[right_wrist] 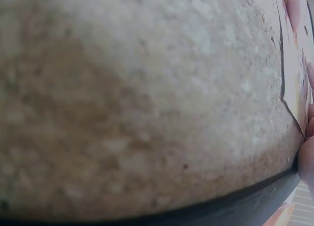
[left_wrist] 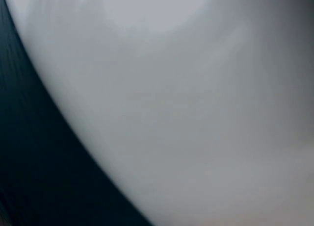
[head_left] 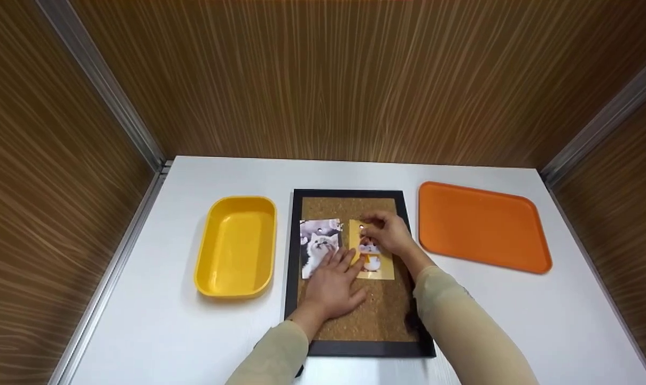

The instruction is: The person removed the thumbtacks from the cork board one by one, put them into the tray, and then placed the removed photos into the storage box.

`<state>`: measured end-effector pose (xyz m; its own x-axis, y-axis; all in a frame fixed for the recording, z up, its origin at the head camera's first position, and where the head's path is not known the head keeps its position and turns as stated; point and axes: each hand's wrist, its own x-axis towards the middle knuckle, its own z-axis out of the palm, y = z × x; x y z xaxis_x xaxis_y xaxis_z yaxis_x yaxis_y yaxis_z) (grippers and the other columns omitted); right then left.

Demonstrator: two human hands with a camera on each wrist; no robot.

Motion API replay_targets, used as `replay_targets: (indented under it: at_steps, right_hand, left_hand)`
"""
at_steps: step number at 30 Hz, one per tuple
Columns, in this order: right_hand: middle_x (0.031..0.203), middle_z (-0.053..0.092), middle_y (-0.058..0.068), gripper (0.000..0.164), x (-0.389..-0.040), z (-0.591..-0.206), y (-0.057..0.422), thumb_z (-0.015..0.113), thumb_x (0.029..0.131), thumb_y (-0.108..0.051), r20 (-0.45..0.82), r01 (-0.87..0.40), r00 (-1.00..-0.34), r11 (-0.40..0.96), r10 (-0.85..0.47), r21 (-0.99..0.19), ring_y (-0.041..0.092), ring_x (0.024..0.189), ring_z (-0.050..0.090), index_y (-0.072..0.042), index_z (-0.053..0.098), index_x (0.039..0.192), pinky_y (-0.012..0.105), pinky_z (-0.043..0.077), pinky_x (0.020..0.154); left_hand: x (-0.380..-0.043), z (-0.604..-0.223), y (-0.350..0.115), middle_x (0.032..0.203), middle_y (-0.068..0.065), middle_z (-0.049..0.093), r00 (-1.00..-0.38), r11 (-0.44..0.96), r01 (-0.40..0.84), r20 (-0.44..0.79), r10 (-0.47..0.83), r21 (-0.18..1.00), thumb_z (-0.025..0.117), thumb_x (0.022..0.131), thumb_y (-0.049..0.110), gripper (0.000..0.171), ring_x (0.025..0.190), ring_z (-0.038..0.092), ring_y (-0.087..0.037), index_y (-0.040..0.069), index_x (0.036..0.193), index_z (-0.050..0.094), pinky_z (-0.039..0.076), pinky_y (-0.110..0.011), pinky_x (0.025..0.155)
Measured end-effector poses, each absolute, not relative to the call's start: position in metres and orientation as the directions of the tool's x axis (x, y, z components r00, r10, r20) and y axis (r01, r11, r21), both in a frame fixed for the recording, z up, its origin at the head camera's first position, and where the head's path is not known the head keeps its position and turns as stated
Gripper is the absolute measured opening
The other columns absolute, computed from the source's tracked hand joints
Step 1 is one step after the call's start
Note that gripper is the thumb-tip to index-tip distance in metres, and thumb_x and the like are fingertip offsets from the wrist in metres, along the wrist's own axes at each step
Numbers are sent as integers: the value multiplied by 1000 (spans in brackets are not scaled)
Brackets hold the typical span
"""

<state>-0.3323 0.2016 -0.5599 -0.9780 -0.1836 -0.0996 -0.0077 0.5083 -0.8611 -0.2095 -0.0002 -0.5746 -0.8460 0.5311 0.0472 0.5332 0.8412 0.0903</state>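
Observation:
A cork board (head_left: 349, 315) in a black frame lies on the table with two picture cards on it, side by side. The kitten card (head_left: 314, 251) is on the left, a small white pushpin (head_left: 319, 230) near its top. The yellow card (head_left: 386, 271) to its right shows a cartoon animal. My left hand (head_left: 331, 289) rests flat with spread fingers over the lower parts of both cards. At the yellow card's top, my right hand (head_left: 389, 232) pinches a small white pushpin (head_left: 362, 226) between thumb and forefinger. The right wrist view shows fingertips (right_wrist: 294, 10) at the card's edge.
A deep yellow tray (head_left: 272, 246) stands left of the board. To the right lies a shallow orange tray (head_left: 483, 227). Wood-grain panels (head_left: 323, 80) enclose the white table (head_left: 152, 321) at the back and sides. The left wrist view is mostly a grey blur.

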Motion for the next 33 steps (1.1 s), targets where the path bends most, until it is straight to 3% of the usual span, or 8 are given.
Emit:
replay_targets:
  at_steps: [5, 8, 16, 24, 33]
  right_hand:
    - [117, 75, 11, 27, -332, -561, 201, 82, 94, -11, -64, -59, -979, 572, -192, -818, 26, 108, 68, -6, 76, 120, 43, 54, 102]
    - [121, 74, 14, 25, -332, -561, 201, 81, 95, -11, -48, -87, -977, 593, -209, -800, 30, 115, 66, -5, 77, 119, 48, 50, 108]
    - [129, 69, 13, 23, -332, -560, 201, 79, 98, -16, -59, -112, -969, 642, -238, -758, 31, 121, 60, -10, 78, 120, 52, 45, 111]
    - [129, 68, 15, 24, -333, -561, 202, 78, 98, -17, -38, -164, -958, 650, -284, -742, 34, 120, 61, -9, 79, 121, 54, 46, 110]
    - [129, 66, 14, 22, -333, -559, 200, 76, 100, -15, -65, -148, -956, 666, -285, -731, 34, 122, 59, -10, 79, 121, 55, 44, 112]
  left_hand:
    - [-210, -576, -1, 170, -2, 37, -845, 841, 534, 49, 532, 84, 35, 105, 67, 73, 158, 31, -27, 26, 165, 41, 19, -47, 130]
    - [-209, -576, -1, 170, -2, 37, -846, 842, 533, 48, 531, 80, 35, 105, 67, 74, 158, 31, -26, 26, 166, 41, 20, -47, 130]
    - [-208, -575, -2, 171, -2, 35, -846, 843, 532, 26, 532, 74, 32, 106, 68, 74, 159, 28, -26, 26, 167, 38, 17, -47, 131]
    - [-208, -578, -3, 167, -3, 44, -841, 839, 540, 92, 534, 62, 41, 104, 65, 72, 156, 36, -27, 25, 163, 46, 23, -47, 130]
    - [-208, -577, -4, 167, -3, 44, -840, 839, 540, 97, 533, 63, 41, 104, 66, 72, 155, 37, -27, 25, 162, 47, 23, -47, 129]
